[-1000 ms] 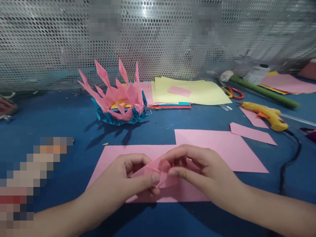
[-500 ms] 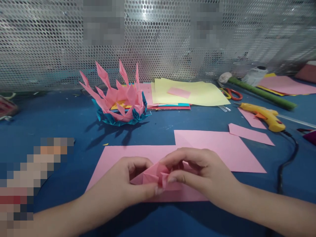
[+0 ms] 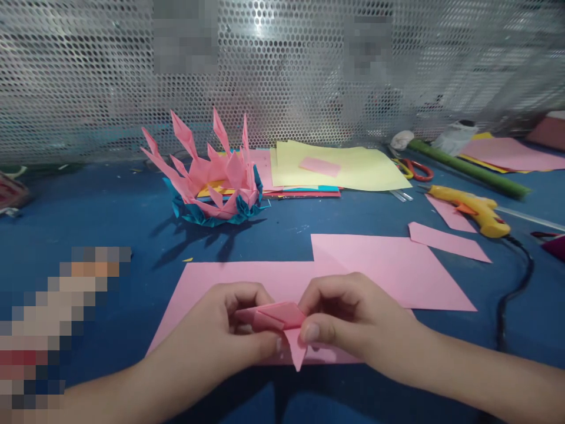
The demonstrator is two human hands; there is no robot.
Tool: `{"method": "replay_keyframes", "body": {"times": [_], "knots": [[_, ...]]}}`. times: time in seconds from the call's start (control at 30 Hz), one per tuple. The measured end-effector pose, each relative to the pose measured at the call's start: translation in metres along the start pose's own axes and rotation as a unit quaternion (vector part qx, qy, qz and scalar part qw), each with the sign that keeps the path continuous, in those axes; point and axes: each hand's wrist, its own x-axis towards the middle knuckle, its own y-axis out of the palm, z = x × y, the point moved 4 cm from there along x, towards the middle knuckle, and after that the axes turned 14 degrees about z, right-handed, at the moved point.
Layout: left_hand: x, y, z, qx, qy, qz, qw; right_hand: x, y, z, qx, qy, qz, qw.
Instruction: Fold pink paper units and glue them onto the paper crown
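Between my two hands is a small piece of folded pink paper (image 3: 282,315), with one pointed flap hanging down toward me. My left hand (image 3: 233,324) pinches its left side, thumb in front and fingers behind. On the right side, my right hand (image 3: 344,315) grips it between thumb and forefinger, close to the base of the flap. Beneath both hands lies a pink paper sheet (image 3: 194,282) on the blue table (image 3: 282,235); another pink sheet (image 3: 375,265) overlaps it at the right.
A pink and blue folded-paper ring (image 3: 212,200) stands at the back left. Behind are yellow sheets (image 3: 353,171) and scissors (image 3: 417,169). To the right lie a yellow glue gun (image 3: 477,209) with a black cord, pink strips (image 3: 450,240) and a green stem (image 3: 472,165). A perforated metal panel (image 3: 282,76) closes the back.
A pointed flap of the folded pink paper now hangs downward, and the body lies flatter. My right hand has shifted slightly down. Both hands keep their hold.
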Motion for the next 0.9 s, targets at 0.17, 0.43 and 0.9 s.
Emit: {"method": "replay_keyframes", "body": {"times": [0.17,0.43,0.9], "knots": [[0.0012,-0.0018,0.0003,0.010,-0.008,-0.005,1.000,0.0000,0.0005,-0.0032,-0.010,0.021,-0.004,1.000],[0.0015,-0.0021,-0.0015,0.050,-0.003,-0.015,0.999,0.0018,-0.0002,-0.0058,-0.041,0.053,-0.047,0.997],[0.0006,0.0015,-0.0008,0.071,0.021,0.042,0.996,0.0010,-0.0032,0.0006,-0.144,0.055,-0.079,0.985]]}}
